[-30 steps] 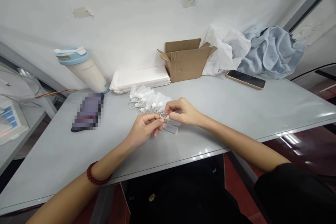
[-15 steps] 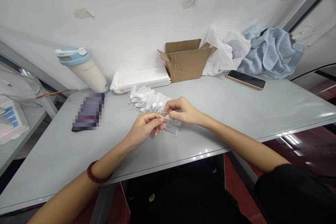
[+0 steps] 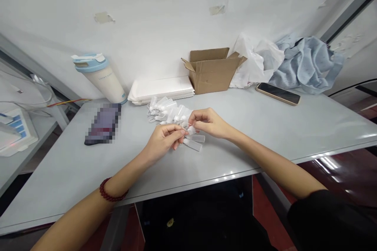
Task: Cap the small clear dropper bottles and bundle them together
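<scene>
My left hand (image 3: 161,140) is closed in a pinch above the grey table, its thumb pressed to the fingertips. Close by on the right, my right hand (image 3: 212,124) also pinches. A thin white cord (image 3: 190,125) runs between the two sets of fingertips; its ends are hidden by the fingers. Just below them, two small translucent plastic tubes (image 3: 194,146) lie on the table. Behind the hands spreads a pile of similar translucent tubes (image 3: 167,110) with thin white loops, partly covered by my right hand.
A stack of white envelopes (image 3: 161,89) and an open cardboard box (image 3: 213,76) stand by the wall. A cup (image 3: 103,82) and a blurred dark item (image 3: 103,124) are left. Rightward are a white plastic bag (image 3: 259,57), a phone (image 3: 278,93) and blue cloth (image 3: 309,64) on the table (image 3: 250,141).
My hands have drawn slightly apart, the right one moving a little rightward with the cord between them. The whole view has shifted slightly.
</scene>
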### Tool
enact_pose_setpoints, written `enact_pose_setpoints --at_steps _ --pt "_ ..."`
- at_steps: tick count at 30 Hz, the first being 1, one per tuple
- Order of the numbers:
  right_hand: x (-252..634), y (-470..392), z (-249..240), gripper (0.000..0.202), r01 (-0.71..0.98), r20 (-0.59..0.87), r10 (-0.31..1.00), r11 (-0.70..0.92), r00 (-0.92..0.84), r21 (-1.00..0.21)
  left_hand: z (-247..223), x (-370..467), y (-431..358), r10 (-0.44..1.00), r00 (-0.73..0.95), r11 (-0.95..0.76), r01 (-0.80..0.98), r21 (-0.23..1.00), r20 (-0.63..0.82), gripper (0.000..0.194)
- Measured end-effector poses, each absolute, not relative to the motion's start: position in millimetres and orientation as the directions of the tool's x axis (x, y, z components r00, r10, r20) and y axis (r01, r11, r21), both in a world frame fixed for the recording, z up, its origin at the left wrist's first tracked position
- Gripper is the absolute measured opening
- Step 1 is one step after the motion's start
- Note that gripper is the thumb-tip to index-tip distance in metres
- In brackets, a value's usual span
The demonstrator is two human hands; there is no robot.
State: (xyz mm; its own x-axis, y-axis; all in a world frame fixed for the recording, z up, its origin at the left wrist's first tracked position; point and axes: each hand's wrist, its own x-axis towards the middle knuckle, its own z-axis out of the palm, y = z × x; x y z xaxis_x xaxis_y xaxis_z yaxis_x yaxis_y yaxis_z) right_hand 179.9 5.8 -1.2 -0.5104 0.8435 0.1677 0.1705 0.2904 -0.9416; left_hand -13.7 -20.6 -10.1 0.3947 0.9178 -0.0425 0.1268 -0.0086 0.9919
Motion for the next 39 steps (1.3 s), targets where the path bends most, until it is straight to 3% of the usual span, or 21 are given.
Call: enact_pose_setpoints --at_steps 28,34,39 --pt "181.9 7.9 4.1 0.007 0.152 0.147 0.855 0.253 -0.497 -0.955 -7.3 -17.6 -18.0 0.945 0.326 -0.037 0.099 0.994 0.002 0.015" --pt "185.1 12.2 5.1 0.022 0.199 0.208 0.923 0.281 -0.324 -0.939 -5.0 -28.1 -5.6 0.989 0.136 -0.059 0.029 0.998 0.054 0.015" --pt "187.1 15.2 6.7 0.018 0.238 0.241 0.949 0.286 -0.201 -0.928 -7.5 -30.1 4.4 0.999 -0.039 -0.036 -0.024 0.999 0.035 0.016"
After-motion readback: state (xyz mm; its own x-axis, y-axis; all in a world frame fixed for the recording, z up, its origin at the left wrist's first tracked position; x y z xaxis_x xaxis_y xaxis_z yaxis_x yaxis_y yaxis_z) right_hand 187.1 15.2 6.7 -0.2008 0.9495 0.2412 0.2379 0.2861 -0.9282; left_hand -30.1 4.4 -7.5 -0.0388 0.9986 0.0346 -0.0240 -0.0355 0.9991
